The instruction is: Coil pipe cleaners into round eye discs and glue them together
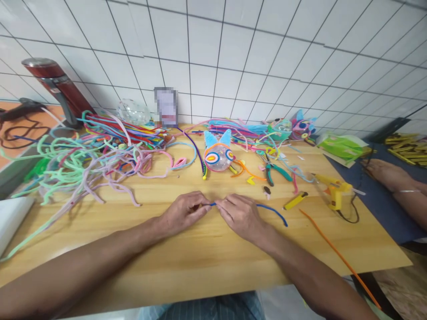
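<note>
Both hands meet over the front middle of the table, pinching a blue pipe cleaner (272, 210). My left hand (186, 210) is closed on its left end, with the fingertips hiding that tip. Just beside it, my right hand (240, 217) grips the same pipe cleaner, whose free end trails out to the right and curves down onto the wood. Beyond the hands stands a clear ball (220, 159) with light blue pipe cleaner ears and ringed eyes in orange, white and blue.
Loose pastel pipe cleaners (96, 166) tangle on the left, near a red thermos (58, 91). Pliers (278, 172), a yellow cutter (295, 201), a yellow glue gun (336, 192) and an orange pipe cleaner (336, 251) lie right. Another person's hand (387, 173) rests at the far right.
</note>
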{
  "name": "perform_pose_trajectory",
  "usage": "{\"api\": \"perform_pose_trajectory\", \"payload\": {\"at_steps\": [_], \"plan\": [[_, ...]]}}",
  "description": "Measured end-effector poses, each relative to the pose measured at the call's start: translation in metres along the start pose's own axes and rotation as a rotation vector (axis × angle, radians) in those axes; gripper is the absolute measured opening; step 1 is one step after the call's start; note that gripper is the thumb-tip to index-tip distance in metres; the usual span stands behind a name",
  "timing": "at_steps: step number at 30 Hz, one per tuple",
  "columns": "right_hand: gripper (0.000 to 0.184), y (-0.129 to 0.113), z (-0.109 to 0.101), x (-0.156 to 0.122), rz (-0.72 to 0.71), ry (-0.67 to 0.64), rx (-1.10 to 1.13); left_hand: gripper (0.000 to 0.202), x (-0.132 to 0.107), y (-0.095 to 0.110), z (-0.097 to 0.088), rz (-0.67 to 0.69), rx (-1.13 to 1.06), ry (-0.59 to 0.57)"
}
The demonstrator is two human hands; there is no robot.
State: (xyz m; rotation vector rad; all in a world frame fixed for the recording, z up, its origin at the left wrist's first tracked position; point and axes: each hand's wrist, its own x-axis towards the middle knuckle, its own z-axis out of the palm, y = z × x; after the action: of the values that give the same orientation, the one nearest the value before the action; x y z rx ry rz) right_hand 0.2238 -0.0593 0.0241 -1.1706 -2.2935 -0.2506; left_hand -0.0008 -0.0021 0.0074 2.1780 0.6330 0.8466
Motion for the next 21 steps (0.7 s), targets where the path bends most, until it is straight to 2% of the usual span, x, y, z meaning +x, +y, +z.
{"api": "perform_pose_trajectory", "payload": {"at_steps": [5, 8, 11, 13, 15, 17, 19, 21], "plan": [[0.016, -0.003, 0.003, 0.001, 0.014, -0.007, 0.105, 0.018, -0.001, -0.006, 0.002, 0.041, 0.047, 0.013], [0.018, 0.004, -0.009, 0.004, 0.043, -0.07, 0.107, 0.017, -0.002, -0.009, 0.003, 0.041, 0.052, -0.002], [0.018, 0.024, -0.035, 0.007, 0.235, -0.221, -0.102, 0.019, -0.003, -0.012, 0.005, 0.042, 0.03, -0.082], [0.016, 0.042, -0.055, 0.006, 0.486, -0.327, -0.292, 0.021, -0.004, -0.014, 0.005, 0.037, 0.016, -0.133], [0.023, 0.059, -0.069, 0.002, 0.661, -0.433, -0.408, 0.022, -0.004, -0.016, 0.006, 0.025, 0.011, -0.146], [0.024, 0.072, -0.073, -0.004, 0.754, -0.57, -0.406, 0.022, -0.004, -0.017, 0.006, 0.024, 0.009, -0.139], [0.02, 0.08, -0.07, -0.014, 0.783, -0.66, -0.327, 0.022, -0.004, -0.017, 0.006, 0.033, 0.007, -0.126], [0.016, 0.086, -0.062, -0.025, 0.798, -0.606, -0.211, 0.023, -0.003, -0.017, 0.006, 0.047, 0.005, -0.113]]}}
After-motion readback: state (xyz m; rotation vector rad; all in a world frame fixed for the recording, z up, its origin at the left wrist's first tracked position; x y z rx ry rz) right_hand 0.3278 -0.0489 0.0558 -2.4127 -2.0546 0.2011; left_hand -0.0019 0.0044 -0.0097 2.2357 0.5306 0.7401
